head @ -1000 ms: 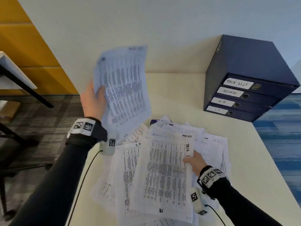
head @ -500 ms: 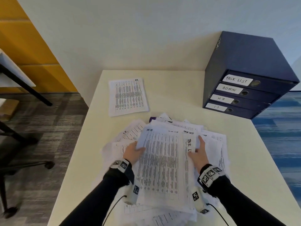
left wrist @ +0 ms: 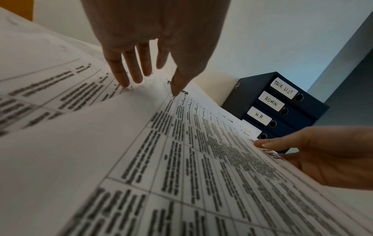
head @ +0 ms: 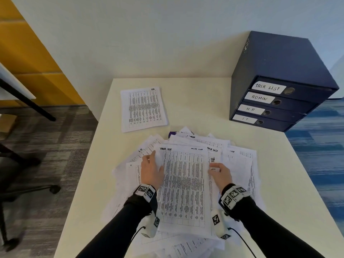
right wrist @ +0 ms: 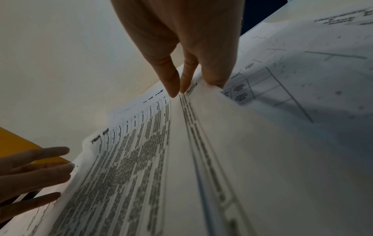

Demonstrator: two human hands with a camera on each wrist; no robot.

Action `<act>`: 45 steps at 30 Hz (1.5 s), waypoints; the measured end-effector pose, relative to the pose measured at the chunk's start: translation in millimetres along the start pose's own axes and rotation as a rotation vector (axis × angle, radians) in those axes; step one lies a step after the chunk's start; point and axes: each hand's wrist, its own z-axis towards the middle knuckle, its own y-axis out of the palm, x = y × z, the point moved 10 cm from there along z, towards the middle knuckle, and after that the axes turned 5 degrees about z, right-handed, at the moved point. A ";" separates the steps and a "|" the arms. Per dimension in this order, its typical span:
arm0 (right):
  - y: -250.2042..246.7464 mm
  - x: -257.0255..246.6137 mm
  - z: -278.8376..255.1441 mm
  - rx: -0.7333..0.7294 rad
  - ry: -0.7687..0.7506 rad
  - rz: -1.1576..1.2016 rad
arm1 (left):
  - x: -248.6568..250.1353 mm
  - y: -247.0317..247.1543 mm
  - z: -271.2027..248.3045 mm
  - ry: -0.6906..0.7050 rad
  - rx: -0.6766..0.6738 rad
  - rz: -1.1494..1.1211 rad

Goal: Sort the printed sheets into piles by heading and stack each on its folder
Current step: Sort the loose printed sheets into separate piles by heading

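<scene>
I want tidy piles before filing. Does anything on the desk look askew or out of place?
Yes: the unsorted sheets lie fanned at mixed angles, some overhanging the table at its near left edge. The set-aside sheet sits slightly skewed.

You have two hands on the paper: left hand (head: 151, 171) and right hand (head: 221, 174). One sorted sheet pile (head: 143, 108) lies apart from one loose heap (head: 240, 164). The blue drawer box (head: 279, 60) shows four labelled drawers.
</scene>
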 end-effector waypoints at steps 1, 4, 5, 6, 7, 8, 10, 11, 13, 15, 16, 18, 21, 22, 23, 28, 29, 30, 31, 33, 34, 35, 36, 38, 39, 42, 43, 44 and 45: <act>0.2 -0.5 -0.7 0.000 0.002 -0.002 | 0.3 0.8 0.2 -0.011 0.001 -0.007; 0.7 -1.0 -1.1 0.006 0.005 0.004 | -3.3 4.2 2.3 -0.063 -0.007 -0.042; 0.2 -2.6 -2.4 0.013 0.001 0.003 | -5.6 4.5 3.5 -0.090 -0.004 -0.050; 0.0 -2.7 -3.4 0.017 0.007 0.004 | -8.6 5.0 4.9 -0.122 -0.001 -0.059; 0.3 -1.8 -3.5 0.023 0.013 0.003 | -11.6 6.4 6.3 -0.152 -0.005 -0.074; 0.9 -0.4 -3.2 0.026 0.021 0.004 | -13.6 7.7 7.5 -0.176 -0.011 -0.096; 1.8 1.2 -2.0 0.024 0.027 0.008 | -15.0 9.9 8.8 -0.203 -0.021 -0.126; 2.0 1.5 -1.1 0.025 0.026 0.017 | -15.2 9.8 9.2 -0.210 -0.019 -0.136; 1.5 3.6 0.5 0.031 0.037 0.047 | -15.1 8.8 9.2 -0.211 -0.006 -0.158; 2.5 4.3 1.0 0.034 0.036 0.057 | -15.0 6.5 7.5 -0.211 0.018 -0.171; 4.0 5.6 1.7 0.032 0.040 0.060 | -14.4 4.8 6.5 -0.209 0.032 -0.177; 6.9 7.7 2.5 0.023 0.037 0.053 | -12.0 2.4 4.8 -0.202 0.048 -0.211; 7.3 4.5 1.7 0.001 -0.002 0.010 | -6.4 0.8 3.8 -0.206 0.039 -0.304; 6.8 3.7 1.3 -0.014 -0.017 0.006 | -6.1 1.1 4.4 -0.211 0.031 -0.329; 6.5 3.1 0.3 -0.037 -0.024 -0.005 | -5.2 0.9 4.7 -0.203 0.020 -0.344; -2.4 6.2 1.5 -0.032 -0.014 0.021 | 3.3 14.8 11.3 -0.060 -0.155 -0.133; -3.1 6.0 0.8 -0.028 -0.009 0.033 | 4.3 14.9 13.1 -0.049 -0.161 -0.063; -2.9 6.4 0.2 -0.029 -0.008 0.045 | 4.9 11.4 16.4 -0.048 -0.136 0.007; -2.6 6.8 -0.7 -0.030 -0.005 0.050 | 6.8 5.1 20.2 -0.043 -0.094 0.059; -2.1 5.2 -3.9 -0.029 -0.012 0.046 | 14.4 -2.9 30.8 0.020 -0.062 0.141; -1.8 4.5 -5.3 -0.028 -0.018 0.038 | 18.0 -1.4 37.3 0.064 -0.093 0.187; -1.3 3.7 -6.5 -0.027 -0.023 0.037 | 20.9 1.2 43.0 0.105 -0.139 0.239; -0.9 3.9 -7.0 -0.028 -0.028 0.041 | 23.2 3.7 47.7 0.142 -0.180 0.298; -0.4 2.7 -8.8 -0.023 -0.035 0.041 | 27.8 3.0 53.1 0.204 -0.192 0.393; -0.3 3.1 -9.3 -0.019 -0.034 0.044 | 31.2 -0.2 54.1 0.230 -0.164 0.405; -0.7 2.6 -10.9 -0.003 -0.031 0.050 | 40.8 -10.3 51.1 0.300 -0.069 0.405; -1.1 1.4 -12.5 0.003 -0.034 0.052 | 42.9 -12.7 50.1 0.319 -0.050 0.414; -1.4 0.5 -13.5 0.007 -0.037 0.052 | 44.8 -14.1 49.5 0.335 -0.042 0.430; -2.2 -1.2 -15.2 0.011 -0.042 0.060 | 47.1 -14.8 49.0 0.352 -0.048 0.447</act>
